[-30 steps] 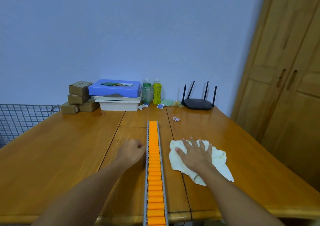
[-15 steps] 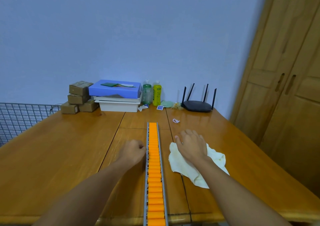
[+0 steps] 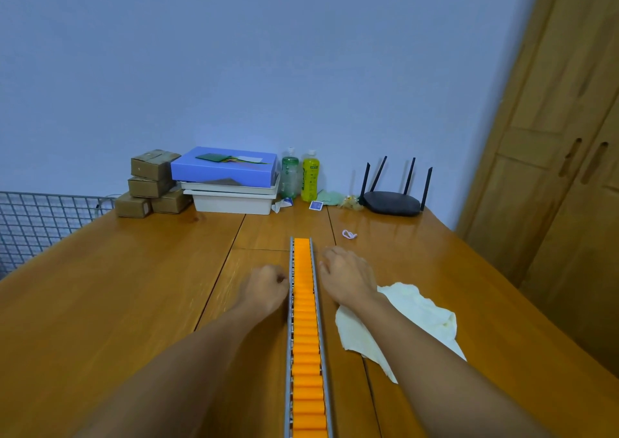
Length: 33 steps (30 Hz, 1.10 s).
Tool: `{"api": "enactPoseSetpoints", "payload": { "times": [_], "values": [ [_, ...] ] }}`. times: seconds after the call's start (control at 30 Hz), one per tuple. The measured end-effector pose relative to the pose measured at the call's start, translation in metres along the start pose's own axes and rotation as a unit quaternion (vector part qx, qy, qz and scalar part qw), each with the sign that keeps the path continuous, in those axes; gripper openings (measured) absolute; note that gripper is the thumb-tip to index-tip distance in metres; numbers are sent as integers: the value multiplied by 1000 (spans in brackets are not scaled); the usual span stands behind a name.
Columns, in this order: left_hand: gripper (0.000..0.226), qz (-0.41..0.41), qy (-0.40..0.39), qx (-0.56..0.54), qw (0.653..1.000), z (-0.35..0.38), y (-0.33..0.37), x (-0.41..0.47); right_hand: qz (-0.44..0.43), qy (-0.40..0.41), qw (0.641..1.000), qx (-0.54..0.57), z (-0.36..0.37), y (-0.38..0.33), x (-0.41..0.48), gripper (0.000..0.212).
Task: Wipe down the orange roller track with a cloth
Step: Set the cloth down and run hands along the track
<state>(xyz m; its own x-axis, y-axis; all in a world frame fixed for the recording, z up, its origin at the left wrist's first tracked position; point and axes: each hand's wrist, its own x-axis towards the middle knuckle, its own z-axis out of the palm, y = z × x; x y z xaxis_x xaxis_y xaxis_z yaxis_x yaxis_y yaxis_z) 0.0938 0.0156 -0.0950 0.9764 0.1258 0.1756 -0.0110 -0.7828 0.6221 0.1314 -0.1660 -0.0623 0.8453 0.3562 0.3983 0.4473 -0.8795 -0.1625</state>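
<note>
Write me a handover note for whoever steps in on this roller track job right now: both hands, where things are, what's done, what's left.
Left hand: closed in a fist against the left rail of the orange roller track, holding nothing visible.
Right hand: palm down, close beside the right rail near the track's far end, not holding the cloth.
Cloth: crumpled on the table right of the track, partly under the right forearm.
Done: nothing visibly; the cloth is off the rollers.
Left: pick up the cloth and wipe the track along its length, probably steadying it with the left hand.
</note>
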Motion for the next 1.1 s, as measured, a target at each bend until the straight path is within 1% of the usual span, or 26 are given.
{"api": "enactPoseSetpoints", "payload": {
  "times": [0.13, 0.27, 0.37, 0.47, 0.5, 0.6, 0.73, 0.83, 0.97, 1.1],
  "values": [
    [35, 30, 16, 28, 999, 4, 8, 35, 6, 3, 1000, -1, 8, 11, 23, 34],
    [34, 77, 23, 141, 987, 9, 20, 77, 29, -11, 1000, -4, 15, 32, 40, 33],
    [43, 69, 4, 221, 973, 16, 30, 104, 60, -22, 998, 1, 25, 51, 49, 30],
    [49, 47, -19, 271, 961, 29, 35, 128, 84, -33, 996, -3, 34, 67, 56, 21],
    [50, 44, -28, 293, 955, 34, 35, 134, 87, -35, 996, -3, 36, 71, 57, 20],
    [52, 34, -62, 348, 935, 47, 32, 147, 87, -39, 995, 8, 43, 82, 61, 28],
    [43, 36, -57, 393, 917, 47, 30, 154, 90, -47, 995, 23, 53, 86, 64, 36],
    [38, 35, -66, 407, 910, 43, 32, 152, 96, -48, 994, 23, 57, 85, 63, 36],
    [42, 32, -68, 399, 914, 41, 34, 145, 97, -46, 994, 21, 57, 81, 56, 36],
    [40, 26, -72, 393, 916, 39, 36, 133, 89, -29, 996, 2, 51, 79, 50, 32]
  ]
}}
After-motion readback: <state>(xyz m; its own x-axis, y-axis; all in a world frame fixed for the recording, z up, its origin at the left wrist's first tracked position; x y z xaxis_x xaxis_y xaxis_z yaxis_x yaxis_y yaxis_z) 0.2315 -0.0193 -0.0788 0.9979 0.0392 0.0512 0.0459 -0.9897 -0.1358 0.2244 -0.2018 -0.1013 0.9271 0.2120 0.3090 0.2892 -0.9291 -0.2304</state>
